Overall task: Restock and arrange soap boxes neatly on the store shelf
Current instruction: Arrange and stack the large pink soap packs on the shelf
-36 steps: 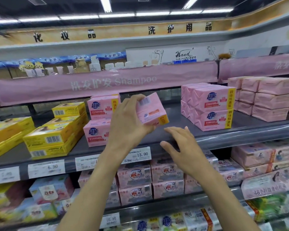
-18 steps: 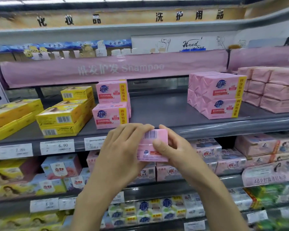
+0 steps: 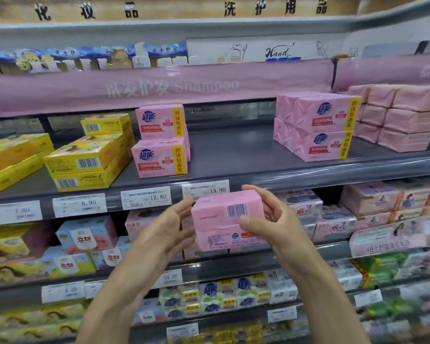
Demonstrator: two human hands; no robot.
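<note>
A pink soap box (image 3: 227, 220) with a barcode facing me is held in front of the shelf edge, below the grey shelf (image 3: 231, 155). My right hand (image 3: 271, 222) grips its right end, thumb across the front. My left hand (image 3: 168, 230) touches its left end with fingers nearly straight. On the shelf, two pink boxes (image 3: 160, 141) stand stacked at the left. Another pink stack (image 3: 318, 126) stands at the right, with a wide bare gap between them.
Yellow boxes (image 3: 90, 155) are stacked left of the pink ones. Pale pink wrapped packs (image 3: 402, 117) fill the shelf's right end. Price tags (image 3: 205, 191) line the shelf edge. Lower shelves hold mixed soap packs (image 3: 87, 240). A pink banner (image 3: 171, 85) hangs above.
The box came off the shelf area and down in front of the shelf edge. It was turned so the barcode faces me, and my right hand has taken its right end.
</note>
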